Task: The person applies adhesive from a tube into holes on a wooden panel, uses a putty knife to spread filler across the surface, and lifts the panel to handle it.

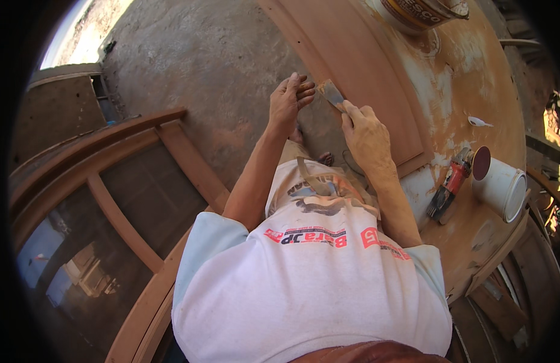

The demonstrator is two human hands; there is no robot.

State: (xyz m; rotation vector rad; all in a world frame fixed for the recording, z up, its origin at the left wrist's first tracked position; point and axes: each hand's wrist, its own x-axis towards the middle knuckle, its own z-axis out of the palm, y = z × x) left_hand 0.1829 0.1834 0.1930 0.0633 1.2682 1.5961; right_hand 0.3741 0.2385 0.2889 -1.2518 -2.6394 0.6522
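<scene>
My right hand (pixel 367 133) grips a putty knife (pixel 329 94) with a metal blade smeared with tan material, its blade tip pointing up and left. Just left of the blade, my left hand (pixel 287 103) has its fingers curled; whatever it may hold is too small to make out, and the fingertips look soiled. Beyond both hands lies a long reddish wooden panel (pixel 377 91) along the edge of a worktable (pixel 458 91) streaked with pale residue. A small white plastic piece (pixel 479 121) rests on the table to the right of my right hand.
An angle grinder (pixel 448 190) with a dark red disc lies beside a white bucket (pixel 501 193). Another bucket (pixel 413 12) stands at the far end. At my left is a wooden frame (pixel 129 233) with glass panes. The concrete floor (pixel 189 54) shows ahead, with my feet under my hands.
</scene>
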